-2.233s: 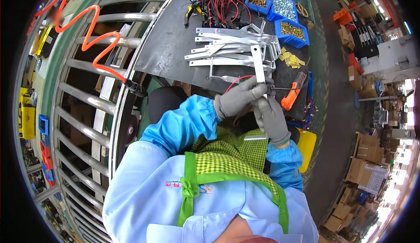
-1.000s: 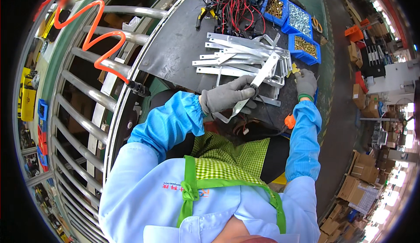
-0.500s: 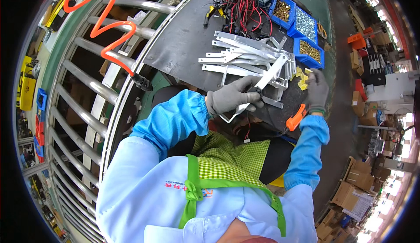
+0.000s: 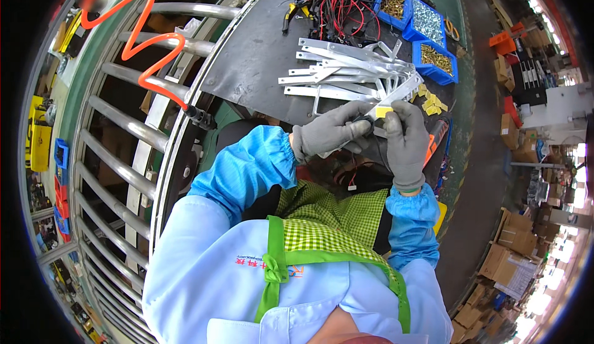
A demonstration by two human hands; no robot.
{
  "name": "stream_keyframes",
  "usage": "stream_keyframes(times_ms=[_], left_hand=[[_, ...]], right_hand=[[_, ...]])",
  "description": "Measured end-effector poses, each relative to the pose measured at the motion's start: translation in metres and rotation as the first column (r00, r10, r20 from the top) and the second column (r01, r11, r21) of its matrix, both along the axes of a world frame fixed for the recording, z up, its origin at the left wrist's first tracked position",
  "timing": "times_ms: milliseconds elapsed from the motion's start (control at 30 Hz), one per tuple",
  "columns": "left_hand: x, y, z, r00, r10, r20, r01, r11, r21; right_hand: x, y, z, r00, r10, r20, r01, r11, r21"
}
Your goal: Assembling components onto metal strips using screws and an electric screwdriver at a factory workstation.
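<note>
My left hand, in a grey glove, is closed on a silver metal bracket with a small black part at its near end. The bracket points up and to the right. My right hand, gloved too, pinches a small yellow piece right beside that black part; whether they touch I cannot tell. Several similar metal brackets lie heaped on the dark table just beyond. Loose yellow pieces are scattered to the right of the heap. An orange tool is half hidden behind my right hand.
Blue bins hold brass-coloured screws, silver hardware and more brass-coloured parts. Red and black wires pile at the back, near yellow-black pliers. A coiled orange hose hangs left by a metal rail.
My right hand has come from the loose yellow pieces back to my left hand, bringing one yellow piece. My left hand stays in place, keeping its hold on the bracket.
</note>
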State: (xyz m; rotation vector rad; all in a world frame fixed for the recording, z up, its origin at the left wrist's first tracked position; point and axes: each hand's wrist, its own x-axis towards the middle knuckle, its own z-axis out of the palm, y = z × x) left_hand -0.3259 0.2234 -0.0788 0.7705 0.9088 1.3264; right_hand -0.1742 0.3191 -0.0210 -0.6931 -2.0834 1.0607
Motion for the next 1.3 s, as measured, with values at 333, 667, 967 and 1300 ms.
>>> stream_keyframes(times_ms=[333, 667, 967, 1300], left_hand=[[-0.005, -0.006, 0.000, 0.993, -0.090, -0.076, 0.095, 0.993, 0.065], [-0.004, -0.007, 0.007, 0.997, -0.068, -0.036, 0.068, 0.998, -0.015], [-0.008, -0.009, 0.010, 0.966, -0.221, -0.135, 0.217, 0.975, -0.048], [-0.009, -0.009, 0.005, 0.945, -0.288, -0.156, 0.298, 0.954, 0.040]], right_hand=[[0.007, 0.002, -0.016, 0.996, 0.003, 0.085, -0.025, 0.965, 0.259], [0.013, -0.002, -0.014, 0.973, 0.079, 0.215, -0.145, 0.940, 0.309], [0.022, 0.001, 0.015, 0.872, 0.116, 0.475, -0.321, 0.869, 0.377], [0.024, 0.011, 0.022, 0.836, 0.258, 0.484, -0.431, 0.855, 0.289]])
